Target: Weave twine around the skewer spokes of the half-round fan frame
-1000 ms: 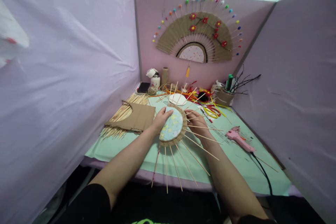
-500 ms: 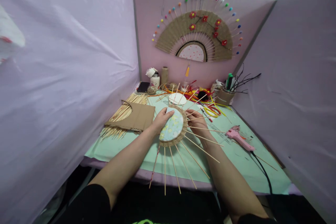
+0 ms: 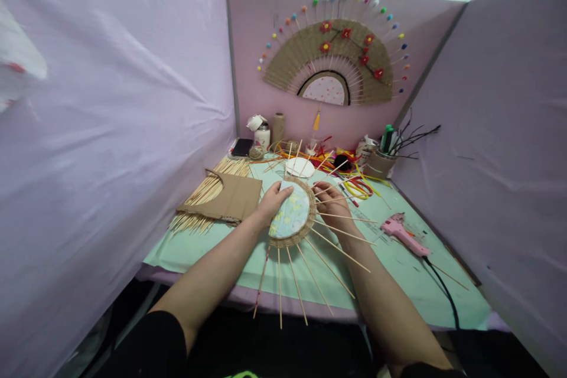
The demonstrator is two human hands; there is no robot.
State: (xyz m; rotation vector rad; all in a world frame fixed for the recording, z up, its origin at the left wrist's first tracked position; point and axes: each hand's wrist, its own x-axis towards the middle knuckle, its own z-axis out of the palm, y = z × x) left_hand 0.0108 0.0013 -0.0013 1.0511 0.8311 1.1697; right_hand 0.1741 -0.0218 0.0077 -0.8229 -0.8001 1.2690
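A half-round woven fan (image 3: pixel 293 212), with a blue-green floral centre, is held up over the table with its straight side to the left. Tan twine (image 3: pixel 312 212) is woven in a band around its curved edge, and several thin wooden sticks (image 3: pixel 341 254) spread outward. My left hand (image 3: pixel 271 202) grips the straight side, thumb on the floral face and the other fingers hidden behind. At the right rim, my right hand (image 3: pixel 331 199) is among the sticks, fingertips pinched close to the woven band; what they pinch is too small to make out.
A cardboard piece (image 3: pixel 234 195) lies on a bundle of sticks (image 3: pixel 190 224) at left. A pink glue gun (image 3: pixel 405 235) with a black cord rests at right. Pipe cleaners (image 3: pixel 358 189), a flask (image 3: pixel 262 136) and a can of markers and twigs (image 3: pixel 380 162) stand behind. A decorated fan (image 3: pixel 287 59) hangs on the back panel.
Very little differs. The fan's lower sticks have shifted slightly, and the fingers of my right hand have moved a little at the rim. My left hand keeps its grip.
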